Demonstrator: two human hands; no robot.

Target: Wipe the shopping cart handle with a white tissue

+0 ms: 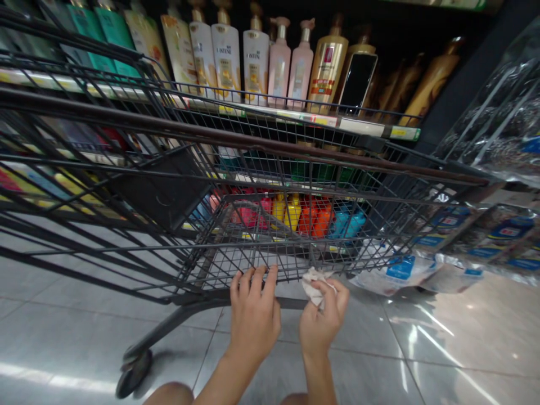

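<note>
A dark metal shopping cart (202,246) stands sideways in front of me. My left hand (254,315) is at the lower edge of its wire basket, fingers stretched upward and slightly apart against the wires. I cannot tell how firmly they press. To the right of it, my right hand (324,320) pinches a crumpled white tissue (312,284) between thumb and fingers. This tissue lies against the bottom wires of the basket. Through the mesh I see no goods inside the cart.
Behind the cart, a shelf holds pump bottles (256,62), with colourful bottles (291,212) lower down. Plastic-wrapped packs (502,230) hang at the right. A cart wheel (134,374) rests on the grey tiled floor (371,360). My knees show at the bottom edge.
</note>
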